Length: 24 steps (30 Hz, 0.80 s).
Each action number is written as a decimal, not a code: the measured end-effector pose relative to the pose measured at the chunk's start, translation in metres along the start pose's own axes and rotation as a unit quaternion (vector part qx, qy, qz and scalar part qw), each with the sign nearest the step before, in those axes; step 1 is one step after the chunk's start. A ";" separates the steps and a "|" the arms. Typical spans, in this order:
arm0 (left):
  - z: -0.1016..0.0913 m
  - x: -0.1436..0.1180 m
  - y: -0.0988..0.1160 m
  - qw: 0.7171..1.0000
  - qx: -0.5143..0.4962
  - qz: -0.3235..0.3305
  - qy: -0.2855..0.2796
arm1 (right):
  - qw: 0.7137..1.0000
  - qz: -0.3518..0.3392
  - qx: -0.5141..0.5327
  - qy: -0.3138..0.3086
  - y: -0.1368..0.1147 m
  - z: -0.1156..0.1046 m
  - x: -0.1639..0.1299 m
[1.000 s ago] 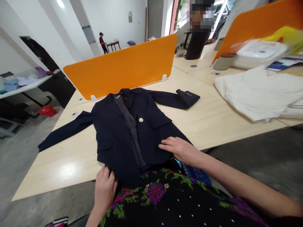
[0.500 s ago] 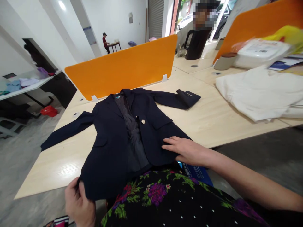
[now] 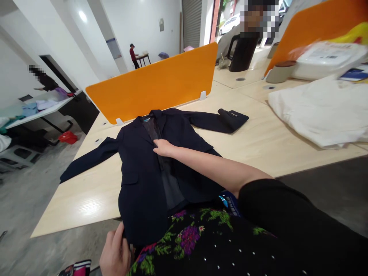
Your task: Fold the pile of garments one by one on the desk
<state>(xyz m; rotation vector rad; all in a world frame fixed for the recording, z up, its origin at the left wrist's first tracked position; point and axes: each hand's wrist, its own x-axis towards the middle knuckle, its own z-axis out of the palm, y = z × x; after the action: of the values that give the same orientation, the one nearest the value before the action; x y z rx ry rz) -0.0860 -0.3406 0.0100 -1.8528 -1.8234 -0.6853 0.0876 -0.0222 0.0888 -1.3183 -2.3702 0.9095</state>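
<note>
A dark navy jacket (image 3: pixel 149 161) lies face up on the tabletop (image 3: pixel 258 142), collar toward the orange divider (image 3: pixel 155 82), both sleeves spread out to the sides; the far sleeve ends in a turned-back cuff (image 3: pixel 232 119). The front is not closed: the grey lining shows in a strip down the middle, and the hem hangs over the near edge of the tabletop.

The right hand (image 3: pixel 163 147) reaches across and rests on the front panel by the opening, fingers loosely bent on the cloth; whether it pinches the edge or only presses it I cannot tell. The left hand (image 3: pixel 115 255) is low at the near edge, closed on the bottom corner of the jacket's left front.

Judging by this, the jacket is laid out and roughly squared, while the fronts are not yet drawn together, the sleeves are unfolded, and no fold has been made in the body.

To the right lies a heap of white cloth (image 3: pixel 319 109), with a white box (image 3: pixel 324 61) and a round pot (image 3: pixel 280 71) behind it. Other people stand further back in the room.
</note>
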 end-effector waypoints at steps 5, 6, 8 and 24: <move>0.010 -0.002 -0.005 0.999 -0.002 -0.042 -0.010 | 0.997 0.076 -0.028 -0.006 -0.013 0.013 0.055; 0.012 -0.002 -0.006 0.999 -0.001 -0.042 -0.017 | 0.996 0.085 -0.032 -0.002 -0.015 0.015 0.061; 0.015 0.000 -0.010 0.999 0.000 -0.018 -0.027 | 0.995 0.096 -0.039 0.011 -0.019 0.015 0.072; 0.024 0.000 -0.023 0.989 -0.136 -0.009 -0.050 | 0.990 -0.021 -0.118 0.076 0.013 -0.025 0.091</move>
<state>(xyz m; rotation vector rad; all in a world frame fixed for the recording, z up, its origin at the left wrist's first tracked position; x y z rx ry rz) -0.1084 -0.3252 -0.0093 -2.0795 -1.8880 -0.9020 0.0596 0.0692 0.0939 -1.3614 -2.4323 0.5091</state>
